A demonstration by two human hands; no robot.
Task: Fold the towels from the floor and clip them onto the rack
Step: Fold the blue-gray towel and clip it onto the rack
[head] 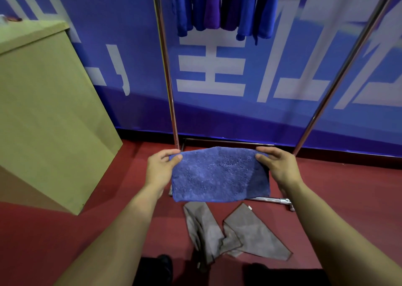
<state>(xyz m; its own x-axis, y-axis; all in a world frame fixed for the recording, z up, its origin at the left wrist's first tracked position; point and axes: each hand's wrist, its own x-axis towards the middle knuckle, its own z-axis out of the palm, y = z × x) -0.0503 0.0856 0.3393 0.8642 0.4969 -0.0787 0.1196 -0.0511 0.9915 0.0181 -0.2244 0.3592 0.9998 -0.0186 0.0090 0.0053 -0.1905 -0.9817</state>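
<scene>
1. Blue towel (pixel 219 175): folded, held in the air in front of the rack (pixel 167 68); left hand (pixel 162 168) and right hand (pixel 277 166) each pinch a top corner.
2. Grey towels (pixel 235 231): crumpled on the red floor (pixel 337 188), below the blue one.
3. Hanging towels (pixel 224 5): blue and purple, on the rack.
4. Cabinet (pixel 43 111): beige, at left.
5. Banner (pixel 217 74): blue, behind the rack.

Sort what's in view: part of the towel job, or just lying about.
Job: blue towel held by left hand and right hand; grey towels on floor; rack; hung towels.
Lying about: wooden cabinet; banner.
</scene>
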